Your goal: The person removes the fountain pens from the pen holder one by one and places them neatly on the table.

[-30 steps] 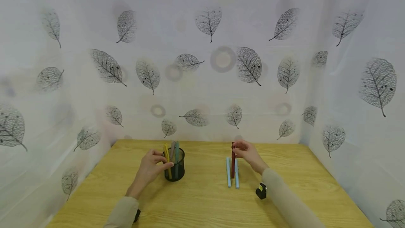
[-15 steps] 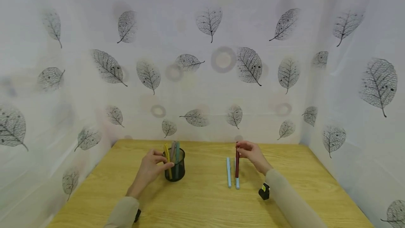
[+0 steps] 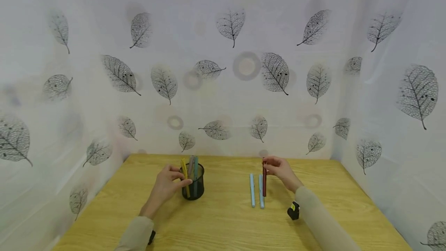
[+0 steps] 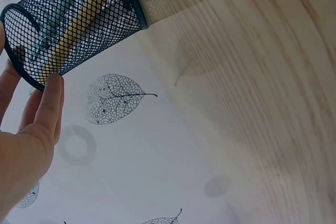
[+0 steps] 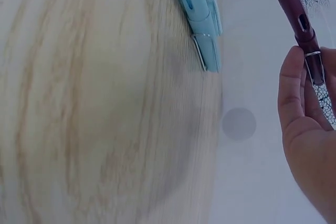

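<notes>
My right hand (image 3: pixel 281 171) pinches the capped end of a dark red fountain pen (image 3: pixel 264 183), which hangs tip-down over the table. Just left of it lie two light blue pens (image 3: pixel 252 189), side by side with a small gap. In the right wrist view, thumb and fingers meet around the clip of the red pen (image 5: pixel 289 1). My left hand (image 3: pixel 166 185) grips the rim of a black mesh pen holder (image 3: pixel 198 191). Inside the holder stand a yellow pen (image 3: pixel 183 165), a greyish pen (image 3: pixel 190 165) and a teal pen (image 3: pixel 196 167).
A wood-grain table (image 3: pixel 216 224) spreads beneath both arms. White leaf-print sheeting (image 3: pixel 223 100) encloses its back and sides. A small black device (image 3: pixel 293 210) sits at the right wrist.
My right hand has carried the dark red pen rightward, from between the two blue pens, across the right one, to its right side. The left hand stays at the holder.
</notes>
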{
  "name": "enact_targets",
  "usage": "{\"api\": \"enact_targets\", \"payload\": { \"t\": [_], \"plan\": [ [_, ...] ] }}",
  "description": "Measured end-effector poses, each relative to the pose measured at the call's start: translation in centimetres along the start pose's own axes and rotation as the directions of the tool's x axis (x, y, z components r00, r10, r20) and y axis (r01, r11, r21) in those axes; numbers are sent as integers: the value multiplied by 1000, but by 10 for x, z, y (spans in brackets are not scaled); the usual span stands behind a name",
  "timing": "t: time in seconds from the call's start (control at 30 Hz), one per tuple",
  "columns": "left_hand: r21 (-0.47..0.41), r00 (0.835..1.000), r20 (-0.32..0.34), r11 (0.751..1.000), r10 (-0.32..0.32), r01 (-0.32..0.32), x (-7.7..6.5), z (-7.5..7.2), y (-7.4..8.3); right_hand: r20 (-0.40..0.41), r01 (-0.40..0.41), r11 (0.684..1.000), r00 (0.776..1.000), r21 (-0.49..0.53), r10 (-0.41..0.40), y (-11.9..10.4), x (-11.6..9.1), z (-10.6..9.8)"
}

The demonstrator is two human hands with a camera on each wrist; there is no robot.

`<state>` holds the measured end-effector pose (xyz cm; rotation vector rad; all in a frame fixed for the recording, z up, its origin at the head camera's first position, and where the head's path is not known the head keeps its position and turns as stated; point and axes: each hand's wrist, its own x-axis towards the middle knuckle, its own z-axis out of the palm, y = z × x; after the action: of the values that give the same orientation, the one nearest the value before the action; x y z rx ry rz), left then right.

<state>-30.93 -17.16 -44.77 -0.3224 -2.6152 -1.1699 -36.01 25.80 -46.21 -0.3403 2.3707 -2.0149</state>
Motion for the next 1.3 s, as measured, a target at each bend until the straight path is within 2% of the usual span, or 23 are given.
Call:
{"api": "enact_targets", "payload": {
  "t": [0.13,0.37,0.7,0.87,1.07,1.3],
  "plan": [
    [-23,1000,2,1000,-15,15,0,0,0,42,16,1000,999,3,-16,3,-1,-6],
    [-49,999,9,998,-37,38,0,-1,1,133,-9,998,991,-55,17,4,-5,-16],
    [-61,999,17,997,-42,43,-1,-2,3,262,-41,995,963,-94,65,4,-7,-29],
    [-34,1000,15,999,-26,26,-1,-2,2,268,-84,993,958,-84,104,7,-9,-31],
    [-1,1000,13,1000,-2,3,-1,-2,2,234,-123,983,960,-134,152,13,-8,-29],
    [-6,1000,17,1000,-12,12,-1,-2,3,219,-117,975,963,-189,158,20,-8,-28]
  ]
}}
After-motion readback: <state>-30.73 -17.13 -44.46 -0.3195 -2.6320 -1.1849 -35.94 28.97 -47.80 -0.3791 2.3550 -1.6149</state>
